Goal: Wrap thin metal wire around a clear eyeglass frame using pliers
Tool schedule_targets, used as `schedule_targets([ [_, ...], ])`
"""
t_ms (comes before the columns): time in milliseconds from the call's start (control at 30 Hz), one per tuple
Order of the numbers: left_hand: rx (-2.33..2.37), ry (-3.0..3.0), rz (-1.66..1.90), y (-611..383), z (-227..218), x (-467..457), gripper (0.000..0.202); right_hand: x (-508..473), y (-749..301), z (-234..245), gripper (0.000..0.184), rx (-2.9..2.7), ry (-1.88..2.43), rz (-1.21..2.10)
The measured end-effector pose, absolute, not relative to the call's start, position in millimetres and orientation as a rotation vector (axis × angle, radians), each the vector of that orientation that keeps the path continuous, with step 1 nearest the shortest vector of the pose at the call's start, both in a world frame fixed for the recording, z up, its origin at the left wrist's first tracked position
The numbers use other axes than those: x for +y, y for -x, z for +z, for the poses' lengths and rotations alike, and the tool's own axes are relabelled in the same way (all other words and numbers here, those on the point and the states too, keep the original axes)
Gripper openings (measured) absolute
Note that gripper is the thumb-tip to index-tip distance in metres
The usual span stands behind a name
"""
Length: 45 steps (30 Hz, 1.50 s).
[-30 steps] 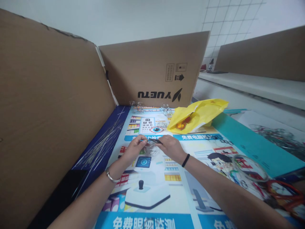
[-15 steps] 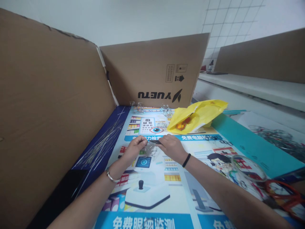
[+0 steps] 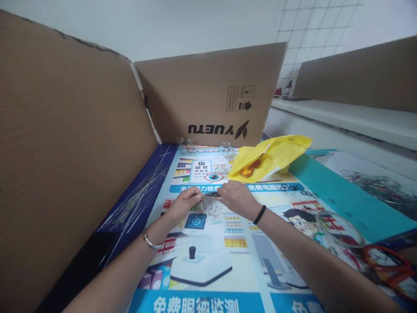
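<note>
My left hand (image 3: 188,202) is closed in a pinch at the end of a thin, pale, looped wire piece (image 3: 212,210), which hangs between my hands above the printed mat. My right hand (image 3: 240,198) is closed around a small dark slim tool (image 3: 211,195), whose tip points left toward my left fingertips. Its kind is hard to make out, since my fingers cover most of it. Beyond my right hand lies a yellow bag (image 3: 276,158) with an orange thing (image 3: 249,170) in its opening.
Straight wires (image 3: 137,195) lie along the dark blue left edge. Small wire bundles (image 3: 187,145) sit by the cardboard panel (image 3: 182,95). A second cardboard panel (image 3: 65,130) stands at left. On the right are orange-handled scissors (image 3: 387,265), a clear ring-shaped coil (image 3: 340,228) and tangled wire (image 3: 381,187).
The looped wire piece now shows more clearly below my fingers. My right hand and its wrist have shifted very slightly; the dark tool shows a little less.
</note>
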<state>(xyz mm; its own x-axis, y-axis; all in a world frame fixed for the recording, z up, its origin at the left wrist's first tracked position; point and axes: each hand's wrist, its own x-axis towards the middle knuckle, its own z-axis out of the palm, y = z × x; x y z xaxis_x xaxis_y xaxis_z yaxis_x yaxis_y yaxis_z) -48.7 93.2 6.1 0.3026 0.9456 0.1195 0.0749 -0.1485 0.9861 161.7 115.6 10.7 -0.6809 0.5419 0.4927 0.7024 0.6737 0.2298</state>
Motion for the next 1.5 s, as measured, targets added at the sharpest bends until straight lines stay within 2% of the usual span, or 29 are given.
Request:
schedule_targets([
  [767,1.052,-1.429,0.996,51,3,94,0.025,114,-161,2,0.029,-2.468,1.022,-0.52],
  [1500,1.092,-1.386,1.028,47,6,89,0.02,117,-158,-11,0.031,-2.368,0.97,-0.141],
])
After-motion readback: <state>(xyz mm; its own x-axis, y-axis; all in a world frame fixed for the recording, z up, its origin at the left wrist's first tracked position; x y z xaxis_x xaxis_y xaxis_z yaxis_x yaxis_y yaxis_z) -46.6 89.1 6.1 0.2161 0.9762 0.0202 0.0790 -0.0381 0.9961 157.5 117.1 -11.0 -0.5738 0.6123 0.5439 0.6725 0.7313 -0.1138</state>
